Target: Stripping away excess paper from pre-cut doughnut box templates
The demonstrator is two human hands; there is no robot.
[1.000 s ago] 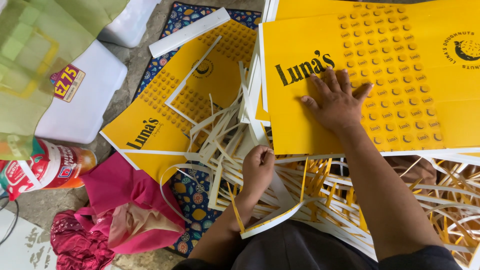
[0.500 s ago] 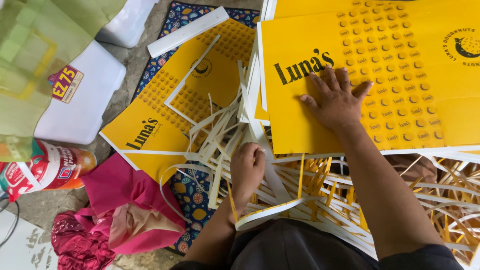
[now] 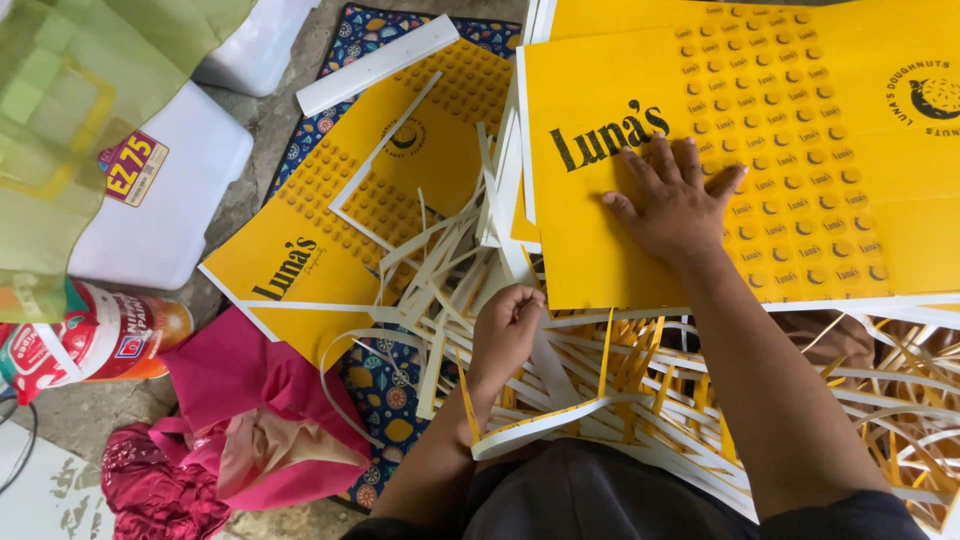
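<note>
Right hand [image 3: 678, 208] pressed flat, fingers spread wide, on the large yellow printed card sheet [image 3: 760, 150], near its lower left corner. Left hand [image 3: 508, 325] just below that corner, curled into a fist around thin white card trim strips [image 3: 545, 365]. Strips' long axis running away from the fist toward the sheet's left edge. Left hand nearer the strips. Pink cloth [image 3: 250, 400] well apart at left, on the patterned blue mat [image 3: 385, 385].

Tangled paper strips [image 3: 600, 370] crowd the middle; the yellow sheet [image 3: 800, 150] lies open above.
</note>
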